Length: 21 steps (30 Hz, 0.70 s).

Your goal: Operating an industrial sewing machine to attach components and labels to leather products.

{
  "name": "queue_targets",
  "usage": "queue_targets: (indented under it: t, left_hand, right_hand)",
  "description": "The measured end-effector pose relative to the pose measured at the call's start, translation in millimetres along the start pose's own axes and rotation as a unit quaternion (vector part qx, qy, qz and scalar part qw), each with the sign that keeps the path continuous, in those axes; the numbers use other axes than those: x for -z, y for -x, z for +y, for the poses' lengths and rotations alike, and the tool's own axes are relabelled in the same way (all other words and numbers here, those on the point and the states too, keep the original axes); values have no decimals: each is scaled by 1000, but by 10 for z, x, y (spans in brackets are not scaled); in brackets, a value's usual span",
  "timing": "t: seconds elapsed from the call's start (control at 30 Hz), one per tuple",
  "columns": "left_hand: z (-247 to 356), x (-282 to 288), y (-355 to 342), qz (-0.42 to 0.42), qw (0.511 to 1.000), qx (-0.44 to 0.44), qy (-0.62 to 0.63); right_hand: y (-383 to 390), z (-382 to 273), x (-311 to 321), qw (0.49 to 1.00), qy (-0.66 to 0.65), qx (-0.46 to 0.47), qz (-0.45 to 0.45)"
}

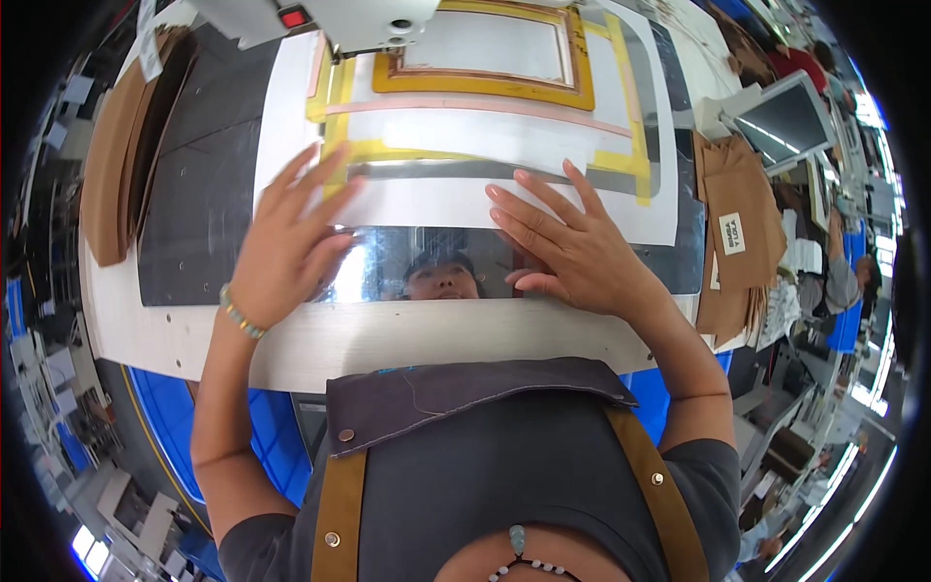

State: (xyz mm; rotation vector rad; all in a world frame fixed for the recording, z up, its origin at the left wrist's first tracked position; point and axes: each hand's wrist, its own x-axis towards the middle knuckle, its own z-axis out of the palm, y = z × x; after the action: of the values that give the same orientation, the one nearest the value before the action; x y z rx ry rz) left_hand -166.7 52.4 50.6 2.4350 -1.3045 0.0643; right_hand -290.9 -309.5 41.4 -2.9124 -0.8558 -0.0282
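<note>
My left hand [291, 233] is open, fingers spread and slightly blurred, over the left edge of a large white sheet [436, 202]. My right hand [572, 242] is also open, its fingers stretched over the sheet's near right part. Neither hand holds anything; whether the fingertips touch the sheet I cannot tell. On the sheet lies a flat template edged with yellow tape [641, 145] and crossed by a pink strip [485, 105]. A yellow-orange rectangular frame [485, 87] rests on the template's far part. Between my hands, a shiny mirror-like plate [378, 267] shows in front of the sheet.
A white machine head [369, 24] overhangs the far side. Stacked brown pieces [121, 165] stand at the left; brown pieces with a white label [742, 213] lie at the right, near a screen [784, 121]. Blue bins [276, 427] sit below the pale table edge [436, 339].
</note>
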Motion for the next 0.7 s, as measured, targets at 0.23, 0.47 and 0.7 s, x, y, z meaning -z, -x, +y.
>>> queue_targets:
  t: [0.23, 0.47, 0.7]
  left_hand:
    - [28, -444, -896, -12, 991, -137, -3]
    - [-154, -537, -910, 92, 994, -42, 32]
    - [-314, -532, -948, 104, 992, 20, 61]
  right_hand:
    - [180, 434, 138, 996, 35, -71, -40]
    - [-95, 619, 414, 996, -20, -25, 88]
    - [-693, 613, 172, 985, -68, -47, 150]
